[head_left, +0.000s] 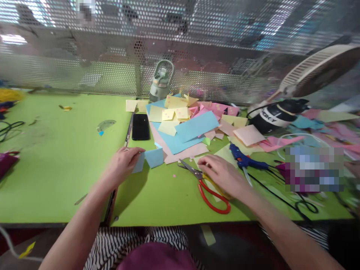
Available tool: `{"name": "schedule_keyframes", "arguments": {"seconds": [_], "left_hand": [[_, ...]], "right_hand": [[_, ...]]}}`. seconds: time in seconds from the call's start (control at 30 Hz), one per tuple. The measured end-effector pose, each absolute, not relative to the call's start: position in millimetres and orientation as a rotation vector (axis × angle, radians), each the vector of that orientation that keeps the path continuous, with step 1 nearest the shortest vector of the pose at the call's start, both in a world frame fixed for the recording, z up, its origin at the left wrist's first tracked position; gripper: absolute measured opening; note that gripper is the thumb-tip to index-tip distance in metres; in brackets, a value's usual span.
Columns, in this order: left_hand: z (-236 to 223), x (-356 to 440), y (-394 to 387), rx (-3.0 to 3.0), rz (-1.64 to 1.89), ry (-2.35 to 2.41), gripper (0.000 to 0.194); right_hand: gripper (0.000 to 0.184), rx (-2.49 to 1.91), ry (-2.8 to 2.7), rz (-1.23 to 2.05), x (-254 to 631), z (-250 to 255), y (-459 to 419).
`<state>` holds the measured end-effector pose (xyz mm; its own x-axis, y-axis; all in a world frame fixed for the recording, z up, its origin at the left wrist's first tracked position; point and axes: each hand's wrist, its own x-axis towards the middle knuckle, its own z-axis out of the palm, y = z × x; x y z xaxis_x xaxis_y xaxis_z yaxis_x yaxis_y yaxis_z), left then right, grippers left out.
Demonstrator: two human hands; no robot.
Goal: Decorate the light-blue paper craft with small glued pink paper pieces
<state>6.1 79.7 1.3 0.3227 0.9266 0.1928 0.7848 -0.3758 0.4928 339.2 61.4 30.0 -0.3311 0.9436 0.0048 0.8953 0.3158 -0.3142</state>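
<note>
Purple cloth [157,258] nearest, left grip [123,164] pinching folded blue paper [154,158], right grip [222,173] by scissors [198,175], its hold impossible to tell.

it looks like a craft workshop, with a green worktable [64,172], piled coloured paper [197,125], scissors [198,174] and a glue gun [247,161].

Matt paper [154,158], glossy phone [141,129]

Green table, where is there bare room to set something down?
The widest bare patch is on the left of the table, between the purple item and the left hand, nearer than the clear half-round piece. A smaller patch lies left of the scissors, in front of the folded blue paper. The paper pile and glue gun areas are crowded.
</note>
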Motion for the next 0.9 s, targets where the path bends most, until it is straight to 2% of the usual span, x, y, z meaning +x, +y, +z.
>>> {"name": "schedule_keyframes", "arguments": {"seconds": [0.2,0.37,0.5,0.57,0.6,0.67,0.77,0.83,0.9], "left_hand": [[9,14,66,2.365,0.956,1.671,0.034],[31,58,49,2.573,0.775,1.309,0.026],[41,97,80,2.569,0.556,1.273,0.031],[40,111,108,2.477,0.526,1.401,0.041],[39,117,123,2.415,0.555,1.49,0.047],[36,127,149,2.301,0.583,1.555,0.057],[32,142,175,2.266,0.603,1.612,0.058],[31,154,186,2.256,0.607,1.645,0.055],[30,167,195,2.23,0.58,1.666,0.051]], "right_hand": [[0.012,-1.953,-2.163,0.101,420,29,66],[0.018,-1.91,-2.208,0.065,412,17,88],[0.041,-1.855,-2.193,-0.092,388,13,134],[0.05,-1.799,-2.206,-0.169,379,14,158],[0.051,-1.767,-2.224,-0.191,376,15,169],[0.04,-1.723,-2.256,-0.202,375,20,186],[0.021,-1.758,-2.218,-0.176,384,28,202],[0.022,-1.827,-2.127,-0.153,394,33,207],[0.032,-1.894,-2.025,-0.114,405,34,209]]}}
